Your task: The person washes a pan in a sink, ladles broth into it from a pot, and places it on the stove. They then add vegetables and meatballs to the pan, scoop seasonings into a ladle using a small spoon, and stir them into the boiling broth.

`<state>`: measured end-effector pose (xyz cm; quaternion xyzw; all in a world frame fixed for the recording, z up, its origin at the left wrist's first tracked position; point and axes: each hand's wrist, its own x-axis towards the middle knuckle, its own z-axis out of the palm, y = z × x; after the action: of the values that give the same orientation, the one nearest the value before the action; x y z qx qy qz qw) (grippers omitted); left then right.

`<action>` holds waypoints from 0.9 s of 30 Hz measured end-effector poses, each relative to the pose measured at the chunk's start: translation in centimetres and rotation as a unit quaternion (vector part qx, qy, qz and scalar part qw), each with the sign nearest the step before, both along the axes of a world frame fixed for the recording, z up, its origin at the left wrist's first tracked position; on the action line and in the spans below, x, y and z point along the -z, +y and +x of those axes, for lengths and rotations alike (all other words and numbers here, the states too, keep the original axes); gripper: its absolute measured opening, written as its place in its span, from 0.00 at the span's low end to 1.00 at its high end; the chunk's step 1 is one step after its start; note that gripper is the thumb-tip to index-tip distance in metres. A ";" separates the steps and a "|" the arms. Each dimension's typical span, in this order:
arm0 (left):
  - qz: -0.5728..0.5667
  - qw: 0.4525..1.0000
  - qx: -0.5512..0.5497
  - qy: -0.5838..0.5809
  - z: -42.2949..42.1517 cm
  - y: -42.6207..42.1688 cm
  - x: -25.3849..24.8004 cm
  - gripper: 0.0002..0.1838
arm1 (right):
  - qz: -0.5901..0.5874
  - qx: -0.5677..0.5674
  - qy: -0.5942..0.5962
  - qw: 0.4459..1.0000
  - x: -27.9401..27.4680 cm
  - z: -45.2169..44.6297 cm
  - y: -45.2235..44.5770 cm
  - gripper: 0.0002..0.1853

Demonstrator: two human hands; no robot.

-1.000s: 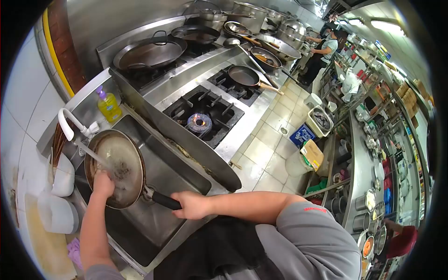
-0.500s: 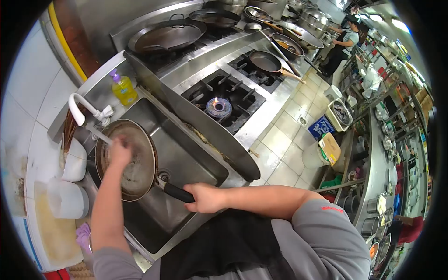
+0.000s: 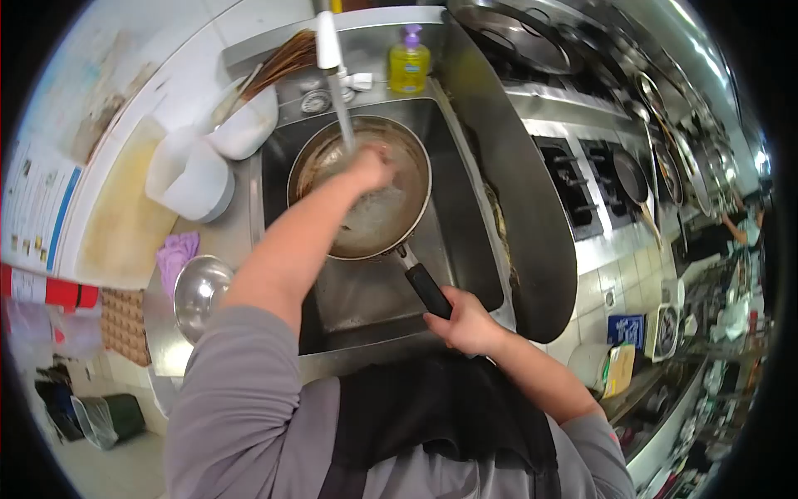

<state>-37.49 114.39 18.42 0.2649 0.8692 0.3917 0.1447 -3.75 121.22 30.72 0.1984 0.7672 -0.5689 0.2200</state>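
A round frying pan [image 3: 399,218] is held in the steel sink [image 3: 366,312], under water running from the white faucet [image 3: 329,41]. Murky water covers part of its inside. My right hand [image 3: 467,321] is wrapped round the black handle [image 3: 428,289]. Inside the pan, my left hand [image 3: 371,166] is closed near the stream, its fingers pressed together; what it holds, if anything, is hidden. A yellow soap bottle [image 3: 409,62] with a purple pump stands behind the sink.
Left of the sink are white plastic containers [image 3: 195,179], a purple cloth [image 3: 176,254] and a metal bowl [image 3: 202,295]. A steel divider [image 3: 532,216] separates the sink from the stove [image 3: 582,187] on the right. Another person [image 3: 740,229] stands far right.
The view has swung left, so the sink now sits nearer the middle. My left hand has moved about within the pan. My right hand keeps its hold on the handle.
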 end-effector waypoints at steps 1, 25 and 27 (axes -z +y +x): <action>-0.032 0.997 0.074 -0.012 1.6 0.6 -0.7 0.17 | -0.009 0.012 -0.017 1.000 -0.1 -0.3 -0.1 0.17; -0.174 0.944 0.281 0.002 4.7 -2.8 -8.5 0.16 | 0.087 0.043 0.057 0.994 2.1 0.4 1.8 0.14; -0.054 0.990 0.116 -0.050 5.9 -6.3 -14.7 0.14 | 0.178 0.020 0.083 0.980 1.3 0.2 2.1 0.16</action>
<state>-31.63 108.14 33.12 0.3359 0.8441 0.3374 0.2466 -3.51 123.34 29.38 0.2020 0.8678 -0.4418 0.1049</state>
